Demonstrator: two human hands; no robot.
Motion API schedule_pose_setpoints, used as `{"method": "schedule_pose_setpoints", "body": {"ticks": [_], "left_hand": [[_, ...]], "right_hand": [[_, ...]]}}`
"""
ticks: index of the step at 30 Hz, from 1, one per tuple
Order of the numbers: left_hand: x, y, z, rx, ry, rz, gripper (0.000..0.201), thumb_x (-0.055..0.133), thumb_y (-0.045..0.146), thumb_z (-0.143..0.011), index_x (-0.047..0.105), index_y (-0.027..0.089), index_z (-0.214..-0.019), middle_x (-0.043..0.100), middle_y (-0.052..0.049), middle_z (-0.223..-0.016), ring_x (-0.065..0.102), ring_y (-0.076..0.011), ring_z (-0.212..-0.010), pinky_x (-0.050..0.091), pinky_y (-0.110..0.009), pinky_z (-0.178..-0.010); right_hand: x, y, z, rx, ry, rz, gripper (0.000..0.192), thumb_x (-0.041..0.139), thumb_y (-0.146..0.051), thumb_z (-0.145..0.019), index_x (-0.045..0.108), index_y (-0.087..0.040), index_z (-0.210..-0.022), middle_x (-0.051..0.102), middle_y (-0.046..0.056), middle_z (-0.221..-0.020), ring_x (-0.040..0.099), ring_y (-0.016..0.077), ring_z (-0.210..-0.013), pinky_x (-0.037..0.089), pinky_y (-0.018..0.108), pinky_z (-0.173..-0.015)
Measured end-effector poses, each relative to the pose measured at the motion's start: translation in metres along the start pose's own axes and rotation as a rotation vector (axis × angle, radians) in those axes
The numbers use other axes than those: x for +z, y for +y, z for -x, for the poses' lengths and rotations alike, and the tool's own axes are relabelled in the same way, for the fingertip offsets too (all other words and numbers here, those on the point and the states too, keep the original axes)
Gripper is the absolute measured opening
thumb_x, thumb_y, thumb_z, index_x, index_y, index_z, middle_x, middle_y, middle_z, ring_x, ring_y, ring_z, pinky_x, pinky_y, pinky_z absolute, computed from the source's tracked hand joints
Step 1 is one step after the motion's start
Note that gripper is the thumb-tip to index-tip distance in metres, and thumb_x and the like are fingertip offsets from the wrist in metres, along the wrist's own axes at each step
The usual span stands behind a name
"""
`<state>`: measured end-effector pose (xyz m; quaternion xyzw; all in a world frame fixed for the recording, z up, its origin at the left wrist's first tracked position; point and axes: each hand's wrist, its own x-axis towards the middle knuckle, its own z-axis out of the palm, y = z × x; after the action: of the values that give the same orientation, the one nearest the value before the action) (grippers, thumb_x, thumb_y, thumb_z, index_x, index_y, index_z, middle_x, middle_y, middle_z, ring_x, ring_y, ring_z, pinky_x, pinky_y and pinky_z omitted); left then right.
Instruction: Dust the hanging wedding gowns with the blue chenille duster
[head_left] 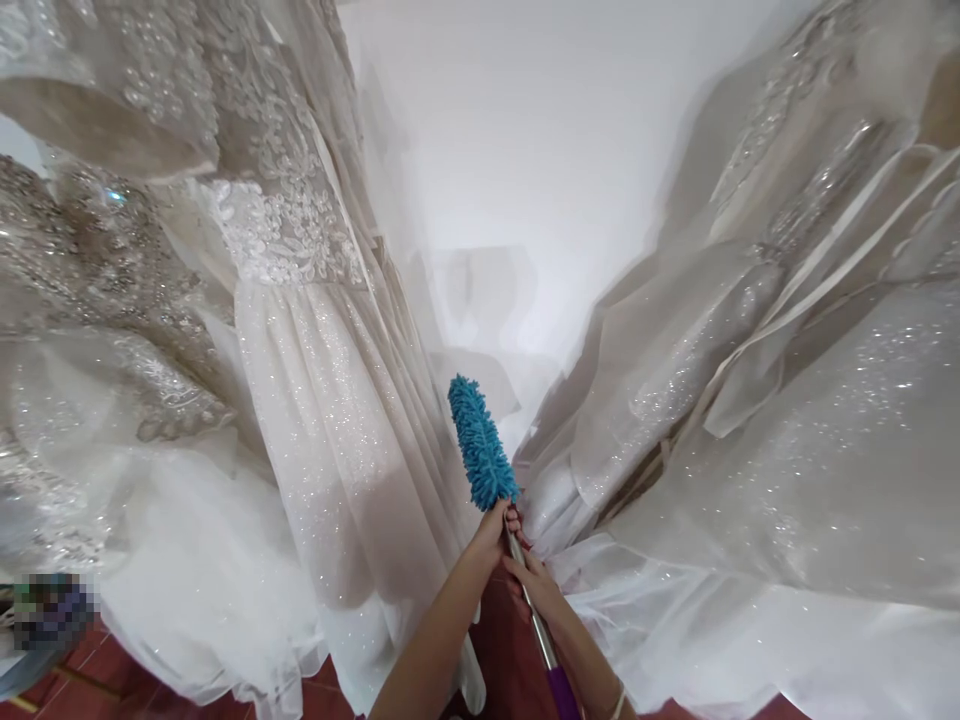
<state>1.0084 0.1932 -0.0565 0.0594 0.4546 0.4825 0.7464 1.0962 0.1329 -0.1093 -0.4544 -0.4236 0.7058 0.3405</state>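
Note:
A duster point(480, 445) with a fluffy blue head, a metal pole and a purple handle points up and away from me in the middle of the view. My left hand point(495, 525) is closed round the pole just below the blue head. Lower down, my right hand point(536, 585) wraps the metal part of the same pole, its fingers curled behind it. The duster's tip is in front of the white wall, between two groups of gowns. Nearest on the left hangs a glittery pale gown point(330, 400) with a beaded lace bodice.
More beaded white gowns point(97, 260) crowd the left side. Sparkly gowns point(825, 430) with ribbons fill the right, their tulle skirts reaching the red tiled floor point(499, 640). Behind stands a white wall point(510, 150). A partly blurred-out object point(52, 610) is at lower left.

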Motion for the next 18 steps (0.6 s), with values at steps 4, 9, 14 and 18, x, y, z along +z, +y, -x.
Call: {"method": "schedule_pose_setpoints", "body": {"ticks": [4, 9, 14, 18], "left_hand": [[0.027, 0.030, 0.036, 0.155, -0.185, -0.093, 0.047, 0.078, 0.044, -0.068, 0.036, 0.024, -0.060, 0.029, 0.012, -0.046, 0.028, -0.0049, -0.039, 0.035, -0.021, -0.047], [0.039, 0.055, 0.081, 0.333, -0.262, -0.098, 0.051, 0.079, 0.050, -0.062, 0.035, 0.025, -0.061, 0.028, 0.012, -0.047, 0.030, -0.0054, -0.040, 0.034, -0.023, -0.046], [0.025, 0.057, 0.091, 0.455, -0.220, -0.034, 0.054, 0.083, 0.049, -0.058, 0.036, 0.023, -0.064, 0.029, 0.013, -0.052, 0.024, -0.0029, -0.040, 0.031, -0.021, -0.043], [0.008, 0.045, 0.076, 0.400, -0.173, -0.001, 0.056, 0.085, 0.048, -0.055, 0.036, 0.024, -0.065, 0.028, 0.014, -0.051, 0.024, -0.0028, -0.041, 0.030, -0.020, -0.043]], "right_hand": [[0.012, -0.038, 0.014, -0.104, -0.048, -0.076, 0.058, 0.071, -0.074, -0.067, 0.048, -0.024, -0.087, 0.047, -0.014, -0.042, 0.036, 0.0070, -0.023, 0.028, 0.020, -0.026], [0.036, -0.074, 0.034, -0.158, -0.155, -0.082, 0.051, 0.070, -0.069, -0.074, 0.049, -0.024, -0.089, 0.047, -0.014, -0.045, 0.036, 0.0058, -0.023, 0.026, 0.019, -0.026], [0.046, -0.073, 0.033, -0.139, -0.236, -0.025, 0.060, 0.068, -0.067, -0.077, 0.051, -0.021, -0.112, 0.048, -0.014, -0.046, 0.039, 0.0084, -0.026, 0.028, 0.020, -0.027], [0.041, -0.055, 0.025, -0.108, -0.212, 0.043, 0.064, 0.067, -0.068, -0.075, 0.052, -0.019, -0.114, 0.047, -0.014, -0.045, 0.040, 0.0087, -0.027, 0.027, 0.021, -0.030]]}}
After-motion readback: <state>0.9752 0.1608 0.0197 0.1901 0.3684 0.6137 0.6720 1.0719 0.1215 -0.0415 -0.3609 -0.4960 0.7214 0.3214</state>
